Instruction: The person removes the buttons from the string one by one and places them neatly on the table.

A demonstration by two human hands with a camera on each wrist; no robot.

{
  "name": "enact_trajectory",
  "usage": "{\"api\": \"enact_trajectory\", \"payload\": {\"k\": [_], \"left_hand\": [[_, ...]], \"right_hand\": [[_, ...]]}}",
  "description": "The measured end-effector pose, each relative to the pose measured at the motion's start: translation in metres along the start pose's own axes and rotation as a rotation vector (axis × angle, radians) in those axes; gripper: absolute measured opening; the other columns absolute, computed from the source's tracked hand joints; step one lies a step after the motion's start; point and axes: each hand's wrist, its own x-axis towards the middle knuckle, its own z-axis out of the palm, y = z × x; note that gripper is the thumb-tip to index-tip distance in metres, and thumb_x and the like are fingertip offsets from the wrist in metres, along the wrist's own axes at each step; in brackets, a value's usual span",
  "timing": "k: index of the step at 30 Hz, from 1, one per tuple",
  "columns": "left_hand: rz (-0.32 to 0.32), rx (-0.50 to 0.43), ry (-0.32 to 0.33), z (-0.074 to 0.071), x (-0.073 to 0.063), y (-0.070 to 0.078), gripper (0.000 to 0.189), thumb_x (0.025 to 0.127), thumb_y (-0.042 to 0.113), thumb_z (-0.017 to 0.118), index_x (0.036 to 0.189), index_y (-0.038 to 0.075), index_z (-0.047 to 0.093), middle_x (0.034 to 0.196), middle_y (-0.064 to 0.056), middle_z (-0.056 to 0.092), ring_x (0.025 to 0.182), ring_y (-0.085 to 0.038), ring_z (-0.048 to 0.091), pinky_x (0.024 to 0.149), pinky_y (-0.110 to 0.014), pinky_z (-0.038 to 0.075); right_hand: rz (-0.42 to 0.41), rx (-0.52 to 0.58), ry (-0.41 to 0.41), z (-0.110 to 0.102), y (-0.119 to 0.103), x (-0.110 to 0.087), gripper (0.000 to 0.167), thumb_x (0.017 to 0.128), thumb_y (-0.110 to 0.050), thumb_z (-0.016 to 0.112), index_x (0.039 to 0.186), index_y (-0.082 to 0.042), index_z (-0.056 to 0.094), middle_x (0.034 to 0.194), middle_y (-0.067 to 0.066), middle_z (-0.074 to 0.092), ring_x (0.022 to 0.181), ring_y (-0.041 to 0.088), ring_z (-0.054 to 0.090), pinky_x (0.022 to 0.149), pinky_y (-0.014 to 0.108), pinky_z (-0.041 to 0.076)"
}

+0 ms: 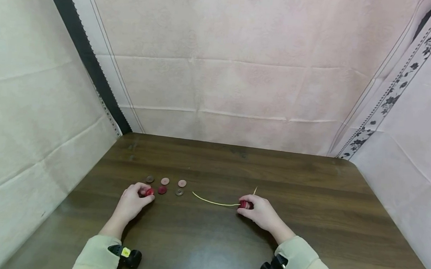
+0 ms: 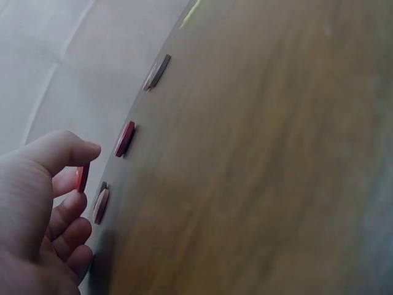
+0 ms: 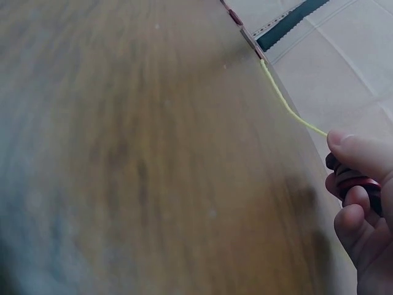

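The red button (image 1: 149,192) is between the thumb and the fingers of the left hand (image 1: 135,199), which pinches it near the left part of the table (image 1: 196,238). The left wrist view shows the button by its thin edge, held between the thumb and a finger, and the other fingers are curled under it.

The right hand (image 1: 260,212), well apart from the left one, has its thumb and fingers clamped on a stack of buttons (image 1: 246,205), in which red, pale and dark layers can be seen. A yellow string (image 1: 216,202) goes out of the stack toward the left, in a soft curve, and its free end points to the loose buttons. Another short end of string stands up just behind the right hand.

Just beyond the left hand there is a dark brown button (image 1: 149,179). Beside it lie a pink button (image 1: 165,181) and, nearer to the person, a dark red button (image 1: 162,190). More to the right, a second pink button (image 1: 182,183) lies behind a grey button (image 1: 179,192). Pale cloth (image 1: 217,82) hangs behind the table.
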Motion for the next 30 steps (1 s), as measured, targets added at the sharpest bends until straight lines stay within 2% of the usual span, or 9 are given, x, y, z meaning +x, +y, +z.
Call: {"api": "enact_trajectory", "payload": {"k": [5,10,17,30], "left_hand": [[-0.028,0.023,0.006,-0.0006,-0.0037,-0.0032,0.034,0.082,0.02,0.07,0.108,0.001,0.06,0.099,-0.012,0.056,0.095,-0.03,0.047,0.083,-0.051,0.033],[-0.027,0.07,0.036,-0.0018,-0.0047,-0.0064,0.034,0.082,0.025,0.07,0.106,0.003,0.061,0.097,-0.011,0.058,0.094,-0.031,0.049,0.077,-0.05,0.025],[-0.048,0.149,0.061,-0.0047,-0.0061,-0.0103,0.033,0.08,0.026,0.072,0.102,0.005,0.061,0.092,-0.009,0.059,0.091,-0.033,0.051,0.071,-0.049,0.025],[-0.093,0.221,0.02,-0.0091,-0.008,-0.0081,0.034,0.079,0.032,0.073,0.099,0.007,0.063,0.087,-0.007,0.058,0.088,-0.034,0.051,0.069,-0.047,0.027]], "right_hand": [[-0.003,-0.003,0.003,0.0002,0.0,0.0,0.031,0.079,-0.029,0.075,0.106,-0.013,0.067,0.086,-0.007,0.06,0.077,0.012,0.051,0.071,0.032,0.045],[-0.002,0.001,0.001,-0.0002,-0.0005,-0.0005,0.031,0.08,-0.028,0.075,0.106,-0.013,0.067,0.086,-0.006,0.06,0.077,0.012,0.051,0.07,0.032,0.045],[-0.005,-0.002,0.0,-0.0006,0.0001,-0.0005,0.032,0.08,-0.028,0.075,0.106,-0.013,0.067,0.086,-0.006,0.06,0.076,0.012,0.051,0.07,0.032,0.045],[-0.005,-0.005,-0.003,0.0004,0.002,-0.0005,0.032,0.079,-0.029,0.075,0.106,-0.013,0.067,0.086,-0.006,0.06,0.076,0.012,0.051,0.07,0.032,0.045]]}}
